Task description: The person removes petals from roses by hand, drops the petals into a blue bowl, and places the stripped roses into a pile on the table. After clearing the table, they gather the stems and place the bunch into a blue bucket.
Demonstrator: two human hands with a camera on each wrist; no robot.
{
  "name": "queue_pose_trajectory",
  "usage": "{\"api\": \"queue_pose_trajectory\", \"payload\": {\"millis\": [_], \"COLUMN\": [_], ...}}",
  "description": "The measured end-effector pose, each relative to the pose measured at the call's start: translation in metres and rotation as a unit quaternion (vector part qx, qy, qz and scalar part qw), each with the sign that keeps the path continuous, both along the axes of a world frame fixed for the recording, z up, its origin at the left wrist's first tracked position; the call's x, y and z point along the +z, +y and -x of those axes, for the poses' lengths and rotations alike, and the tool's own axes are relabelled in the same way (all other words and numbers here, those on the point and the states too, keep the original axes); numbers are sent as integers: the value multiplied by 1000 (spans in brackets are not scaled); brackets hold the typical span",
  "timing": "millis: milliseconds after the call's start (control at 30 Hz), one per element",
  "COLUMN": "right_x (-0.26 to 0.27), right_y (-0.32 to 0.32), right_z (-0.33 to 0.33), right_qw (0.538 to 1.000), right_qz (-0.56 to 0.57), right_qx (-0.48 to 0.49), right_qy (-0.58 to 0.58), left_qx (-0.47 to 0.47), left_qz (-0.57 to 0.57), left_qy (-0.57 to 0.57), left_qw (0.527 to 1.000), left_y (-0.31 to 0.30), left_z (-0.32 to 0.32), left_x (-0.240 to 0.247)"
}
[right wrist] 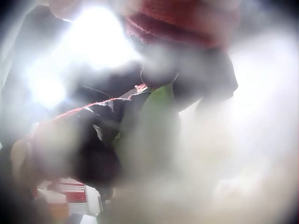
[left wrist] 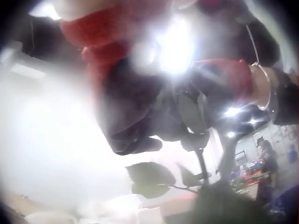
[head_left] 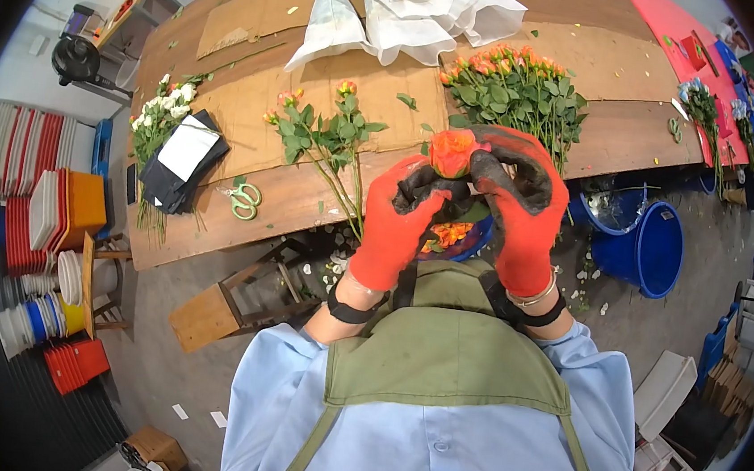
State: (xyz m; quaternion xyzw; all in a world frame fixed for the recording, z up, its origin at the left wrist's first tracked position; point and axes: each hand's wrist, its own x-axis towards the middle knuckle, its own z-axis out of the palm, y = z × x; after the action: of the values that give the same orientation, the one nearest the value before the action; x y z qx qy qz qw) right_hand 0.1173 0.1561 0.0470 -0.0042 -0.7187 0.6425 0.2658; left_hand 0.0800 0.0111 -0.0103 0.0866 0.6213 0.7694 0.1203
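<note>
An orange-pink rose (head_left: 452, 152) is held up between both hands, in front of the apron. My left hand (head_left: 398, 219), in a red glove with dark fingers, grips it just under the bloom. The gloved right hand (head_left: 528, 195) pinches at the right side of the bloom with thumb and fingers. Green leaves (left wrist: 150, 179) on a stem hang below the hands in the left wrist view. Glare and blur cover much of both wrist views. A green leaf (right wrist: 159, 107) shows beside the dark fingers in the right wrist view.
On the wooden table (head_left: 184, 241) lie a few roses (head_left: 328, 128), a large rose bunch (head_left: 520, 91), white flowers (head_left: 166, 109), green-handled scissors (head_left: 244, 200) and white wrapping (head_left: 432, 12). Blue buckets (head_left: 638, 249) stand at right, a wooden stool (head_left: 209, 315) at left. More orange blooms (head_left: 449, 235) show below my hands.
</note>
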Motion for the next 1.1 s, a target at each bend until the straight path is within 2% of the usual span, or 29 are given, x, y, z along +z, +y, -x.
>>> {"api": "queue_pose_trajectory", "payload": {"millis": [33,67,100,167,300,367,567,633,700,767,833,933,967,1000,1033,1100], "right_x": [-1,-2,-4,-8,-25,-24,-27,-26,-26,-25,-23,-38,-43,-43,-34,-9], "right_y": [-6,-9,-9,-7,-3,-2,-6,-5,-5,-2,-2,12,19,22,21,21], "right_z": [0,0,-1,-2,0,2,2,2,0,-2,3,8,9,5,2,-4], "right_qw": [995,982,982,959,957,928,911,910,908,895,888,880,880,921,921,973], "right_qz": [95,189,189,281,283,368,406,410,413,434,449,465,467,385,384,210], "right_qx": [-14,-29,-28,-13,-20,21,28,41,53,54,65,65,56,56,59,72], "right_qy": [-7,-14,-14,-45,-55,-62,-58,-55,-51,-87,-74,-68,-74,-38,-38,-62], "left_qx": [0,2,3,13,7,5,-14,-18,-69,-67,-65,-59,-34,-10,-8,11], "left_qz": [0,-27,-54,-61,-67,-86,-129,-142,-159,-176,-194,-192,-159,-125,-126,-61], "left_qy": [0,-67,-133,-165,-213,-219,-220,-226,-213,-215,-217,-245,-260,-273,-272,-159], "left_qw": [1000,997,990,984,975,972,967,964,962,958,954,948,952,954,954,985], "left_y": [2,4,5,9,10,11,10,8,5,3,1,0,1,1,1,0], "left_z": [-2,-4,-5,-9,-9,-7,-5,-4,-1,-2,-2,0,2,4,7,13], "left_x": [4,9,13,22,21,19,9,9,3,-4,-5,7,17,22,20,16]}}
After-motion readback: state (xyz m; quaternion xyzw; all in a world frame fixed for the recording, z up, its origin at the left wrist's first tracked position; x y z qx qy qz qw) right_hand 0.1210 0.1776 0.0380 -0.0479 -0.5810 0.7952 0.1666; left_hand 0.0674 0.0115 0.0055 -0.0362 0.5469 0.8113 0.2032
